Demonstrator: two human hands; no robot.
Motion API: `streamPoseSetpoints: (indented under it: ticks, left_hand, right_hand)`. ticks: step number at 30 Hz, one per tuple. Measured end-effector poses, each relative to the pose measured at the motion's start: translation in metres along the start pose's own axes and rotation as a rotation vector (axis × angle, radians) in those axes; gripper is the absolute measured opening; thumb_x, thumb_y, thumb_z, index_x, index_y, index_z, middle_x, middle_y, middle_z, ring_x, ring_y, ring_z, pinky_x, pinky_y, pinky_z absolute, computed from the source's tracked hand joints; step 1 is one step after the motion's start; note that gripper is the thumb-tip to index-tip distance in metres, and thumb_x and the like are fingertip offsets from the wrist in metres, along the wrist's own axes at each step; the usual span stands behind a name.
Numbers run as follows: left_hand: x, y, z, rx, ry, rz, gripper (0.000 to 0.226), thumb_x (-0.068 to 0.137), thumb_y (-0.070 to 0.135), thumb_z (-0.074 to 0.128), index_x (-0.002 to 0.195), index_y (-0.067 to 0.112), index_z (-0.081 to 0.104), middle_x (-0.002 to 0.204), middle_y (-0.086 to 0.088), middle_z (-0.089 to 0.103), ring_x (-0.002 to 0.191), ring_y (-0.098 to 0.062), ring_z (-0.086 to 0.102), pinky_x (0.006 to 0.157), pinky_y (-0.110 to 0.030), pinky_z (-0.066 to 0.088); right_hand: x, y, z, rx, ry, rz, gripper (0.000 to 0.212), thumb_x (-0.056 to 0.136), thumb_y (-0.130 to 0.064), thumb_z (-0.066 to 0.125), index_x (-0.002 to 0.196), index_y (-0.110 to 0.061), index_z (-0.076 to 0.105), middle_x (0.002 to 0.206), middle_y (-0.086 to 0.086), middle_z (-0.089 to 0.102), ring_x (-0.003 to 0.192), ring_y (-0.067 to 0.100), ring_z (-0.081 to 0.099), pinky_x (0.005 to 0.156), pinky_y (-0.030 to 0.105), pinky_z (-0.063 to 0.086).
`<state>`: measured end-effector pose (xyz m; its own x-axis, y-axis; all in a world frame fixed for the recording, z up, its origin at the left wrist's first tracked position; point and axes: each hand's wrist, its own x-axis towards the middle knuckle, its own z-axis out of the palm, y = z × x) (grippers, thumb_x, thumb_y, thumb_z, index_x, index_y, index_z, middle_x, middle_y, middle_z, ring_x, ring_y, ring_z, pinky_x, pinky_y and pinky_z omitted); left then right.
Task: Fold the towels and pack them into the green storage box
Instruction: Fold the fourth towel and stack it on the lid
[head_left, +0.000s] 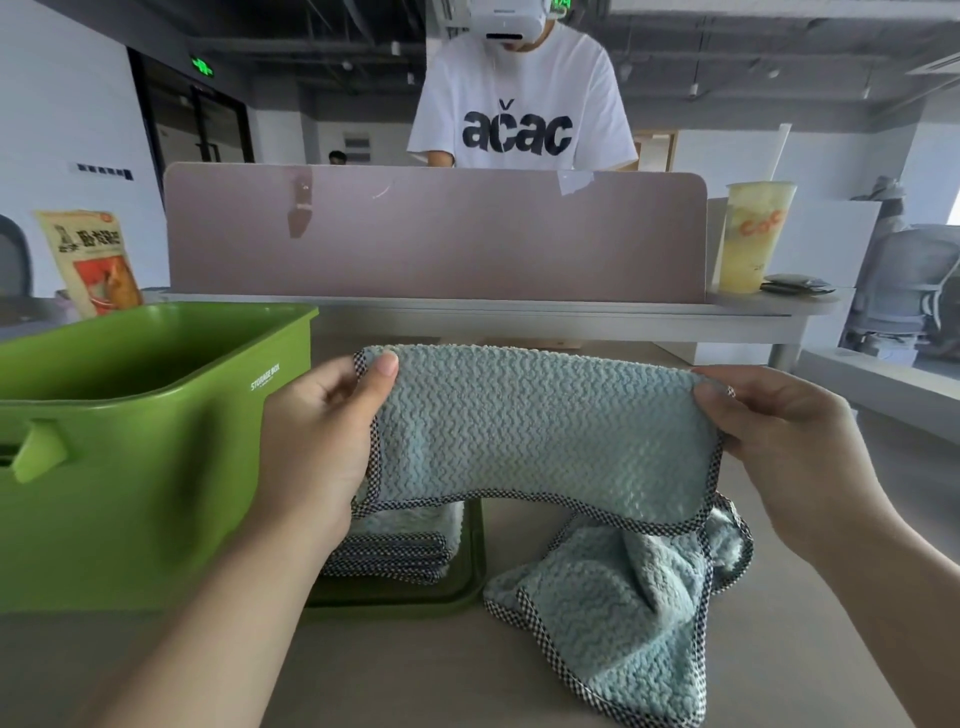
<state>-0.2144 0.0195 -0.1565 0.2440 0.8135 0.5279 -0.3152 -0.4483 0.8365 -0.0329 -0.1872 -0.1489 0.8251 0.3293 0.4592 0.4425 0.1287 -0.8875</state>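
A light blue towel (540, 436) with checked trim hangs stretched in the air between my hands. My left hand (322, 441) pinches its upper left corner. My right hand (795, 441) pinches its upper right corner. Below it a second blue towel (618, 613) lies crumpled on the table. The green storage box (130, 467) stands at the left, its top open; its inside is mostly hidden. Beside it a green lid (467, 582) lies flat with a stack of folded towels (400, 545) on it, partly hidden behind my left hand.
A pink desk divider (436, 234) runs along the back of the table. A yellow drink cup (753, 234) stands on the ledge at right, a snack bag (91, 260) at back left. A person in a white T-shirt (519, 104) stands behind the divider.
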Motion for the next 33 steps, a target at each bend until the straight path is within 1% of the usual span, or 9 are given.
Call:
streamPoseSetpoints:
  ticks: [3,8,11,13,19,22,27,30,33]
  left_hand:
    - [0.002,-0.002,-0.001,-0.011,0.027,0.005,0.036,0.082,0.03,0.07,0.078,-0.005,0.062,0.075,-0.006,0.051,0.072,-0.014,0.039,0.063,-0.029,0.03]
    - [0.003,0.005,-0.001,-0.077,0.125,-0.068,0.019,0.075,0.025,0.077,0.09,0.025,0.065,0.076,0.002,0.064,0.068,-0.006,0.058,0.07,-0.023,0.043]
    - [0.004,0.01,-0.002,-0.159,0.105,-0.172,0.038,0.078,0.019,0.074,0.114,0.021,0.062,0.078,0.005,0.065,0.068,0.004,0.061,0.074,-0.019,0.046]
    - [0.005,0.016,-0.003,-0.229,0.043,-0.256,0.02,0.08,0.019,0.07,0.099,0.012,0.069,0.078,0.004,0.07,0.071,-0.004,0.066,0.073,-0.027,0.051]
    - [-0.008,0.047,-0.004,-0.426,-0.443,-0.688,0.028,0.069,0.037,0.061,0.064,0.013,0.073,0.064,-0.004,0.071,0.055,-0.016,0.069,0.048,-0.026,0.056]
    - [-0.015,0.047,-0.001,-0.281,-0.632,-0.759,0.031,0.064,0.041,0.064,0.08,0.016,0.073,0.072,-0.005,0.071,0.06,-0.018,0.069,0.054,-0.024,0.056]
    - [-0.026,0.035,0.012,-0.177,-0.706,-0.73,0.025,0.064,0.027,0.07,0.086,0.015,0.07,0.072,-0.007,0.071,0.059,-0.017,0.067,0.056,-0.021,0.053]
    - [-0.03,0.03,0.016,-0.127,-0.717,-0.735,0.034,0.06,0.026,0.074,0.092,0.014,0.071,0.079,-0.008,0.072,0.067,-0.019,0.067,0.064,-0.025,0.054]
    - [-0.034,0.029,0.018,-0.096,-0.712,-0.681,0.038,0.056,0.029,0.075,0.09,0.013,0.072,0.082,-0.009,0.073,0.072,-0.02,0.068,0.07,-0.029,0.053]
  right_hand:
    - [-0.001,-0.002,0.0,-0.041,0.013,-0.033,0.017,0.084,-0.011,0.068,0.077,-0.025,0.075,0.083,0.001,0.075,0.083,0.024,0.066,0.092,0.053,0.051]
    - [-0.001,-0.001,-0.001,-0.166,0.04,-0.138,0.018,0.084,-0.018,0.069,0.072,-0.031,0.07,0.069,-0.016,0.072,0.063,0.009,0.061,0.077,0.032,0.053]
    - [0.0,-0.003,-0.002,-0.215,0.081,-0.207,0.023,0.083,-0.015,0.07,0.07,-0.033,0.066,0.077,-0.01,0.069,0.064,-0.005,0.058,0.068,0.007,0.044]
    - [0.001,-0.008,-0.002,-0.052,0.042,-0.163,0.028,0.085,-0.004,0.064,0.065,-0.024,0.066,0.078,-0.009,0.065,0.068,-0.004,0.058,0.07,0.009,0.043]
    - [0.003,-0.023,-0.023,0.636,-0.624,0.473,0.009,0.063,-0.014,0.063,0.068,-0.009,0.058,0.079,0.014,0.053,0.066,0.022,0.057,0.06,0.029,0.05]
    - [-0.005,-0.013,-0.015,0.556,-1.019,0.688,0.055,0.084,-0.045,0.061,0.106,0.005,0.062,0.107,0.029,0.059,0.097,0.038,0.056,0.088,0.048,0.04]
    - [-0.023,-0.008,0.022,0.196,-1.233,0.568,0.109,0.06,-0.084,0.054,0.123,0.005,0.056,0.102,0.027,0.058,0.07,0.027,0.059,0.054,0.028,0.05]
    - [-0.035,-0.01,0.035,0.196,-1.105,0.552,0.078,0.06,-0.076,0.063,0.096,-0.008,0.074,0.084,0.012,0.069,0.062,0.016,0.062,0.052,0.021,0.048]
    - [-0.047,-0.016,0.043,0.131,-0.929,0.445,0.037,0.09,-0.04,0.057,0.081,-0.006,0.071,0.065,0.0,0.068,0.047,0.005,0.058,0.042,0.013,0.04]
